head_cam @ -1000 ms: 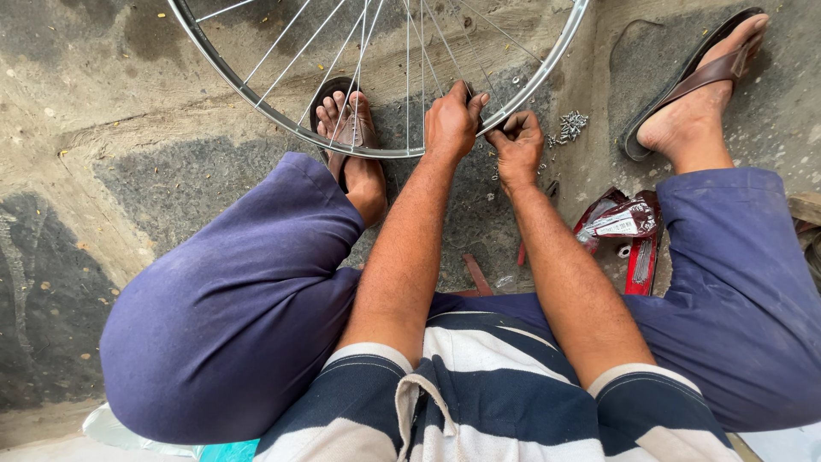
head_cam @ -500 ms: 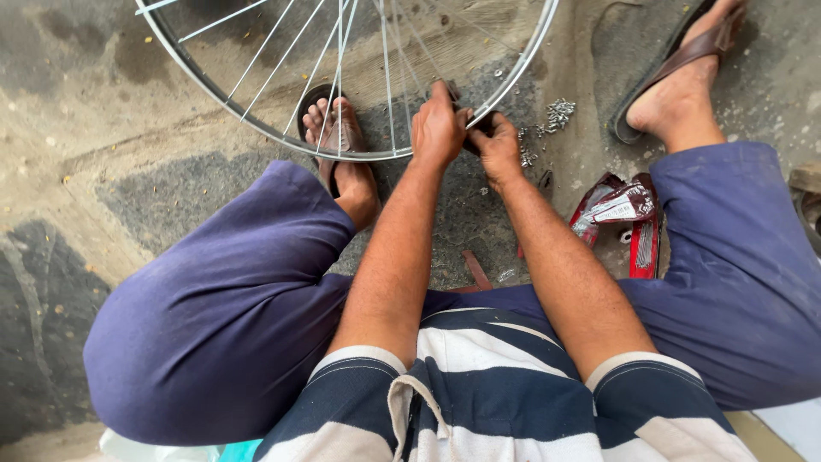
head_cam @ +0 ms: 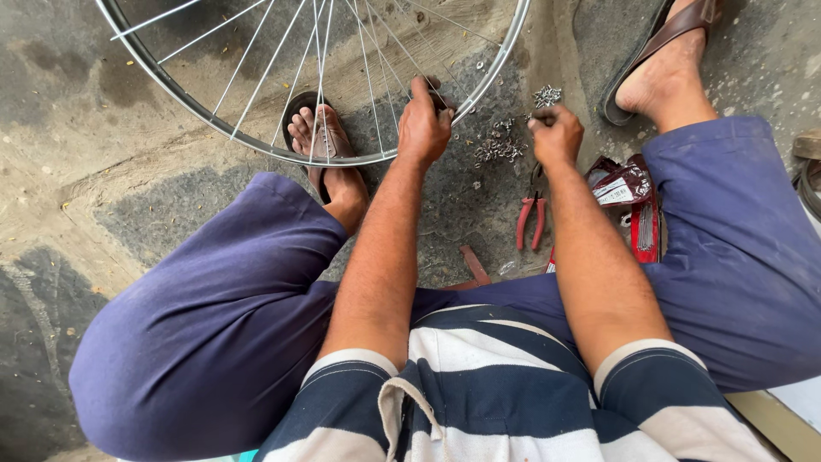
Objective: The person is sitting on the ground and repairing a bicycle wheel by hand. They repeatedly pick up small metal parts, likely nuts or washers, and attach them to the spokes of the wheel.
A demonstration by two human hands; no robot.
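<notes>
Judging the likeliest slip first: gripping the silver spoked bicycle wheel (head_cam: 256, 141) at its near rim with the left hand (head_cam: 423, 128) alone, and so risking a roll or a sideways tip, with only the rough grey concrete ground (head_cam: 128, 197) and that one grasp steadying it. Risking too a pinched toe, with the foot in the brown sandal (head_cam: 323, 141) lying directly beneath the spokes, should the rim turn or drop.

Risking also a scatter: hovering the right hand (head_cam: 556, 135) just beside the loose heap of small metal spoke nipples (head_cam: 500, 147), close enough for a careless knuckle to knock pieces into the cracks of the ground.

Closing the left fingers (head_cam: 419, 94) tightly over the rim near a spoke end, possibly around a small dark tool as well, though not showing clearly enough to tell. Curling the right fingers (head_cam: 540, 124) into a clench, knuckles up; whether pinching one of the nipples, impossible to tell.

Leaving the red-handled pliers (head_cam: 530, 218) untouched on the ground near the right forearm, and the crumpled red packet (head_cam: 624, 184) just beyond, by the right knee.
</notes>
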